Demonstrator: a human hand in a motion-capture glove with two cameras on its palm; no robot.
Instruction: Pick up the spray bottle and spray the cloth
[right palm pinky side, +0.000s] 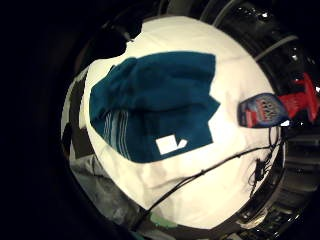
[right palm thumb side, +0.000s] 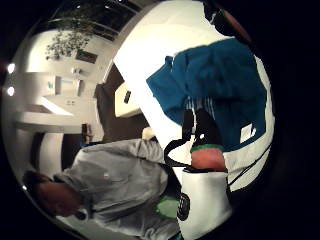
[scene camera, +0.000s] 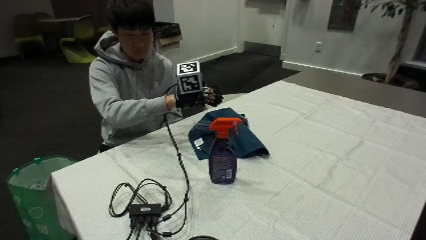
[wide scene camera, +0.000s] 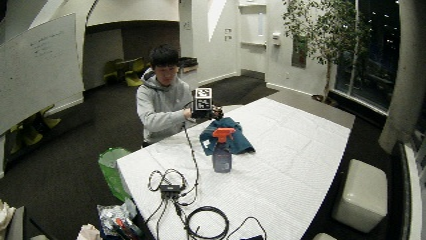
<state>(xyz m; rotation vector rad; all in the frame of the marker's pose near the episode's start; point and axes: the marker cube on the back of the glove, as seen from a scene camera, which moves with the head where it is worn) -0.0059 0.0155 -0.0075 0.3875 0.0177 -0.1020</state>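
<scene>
We saw a person in a grey hooded sweatshirt (scene camera: 126, 95) seated at the far-left edge of a worktop covered with a white textured cloth (scene camera: 319, 150). The black-gloved right hand (scene camera: 203, 96) was raised in the air above that edge, near the crumpled teal cloth with pale stripes and a white label (scene camera: 229, 131); it touched nothing that we could see. We could not tell how the fingers were set, since the outside views showed them only as a small dark shape. The teal cloth lay on the worktop just in front of the person, bunched up and folded over itself.

The translucent purple spray bottle with an orange-red trigger head (scene camera: 223, 155) stood upright on the worktop, just beside the teal cloth on the side away from the person, and apart from the hand. In the little-finger-side palm view the bottle (right palm pinky side: 280, 107) appeared beside the teal cloth (right palm pinky side: 155, 105), with bare white covering between them.

Nearer the worktop's left corner a black cable bundle with a small black box (scene camera: 143, 205) rested on the covering. A green bag-lined bin (scene camera: 33, 195) stood on the floor beside that corner.
</scene>
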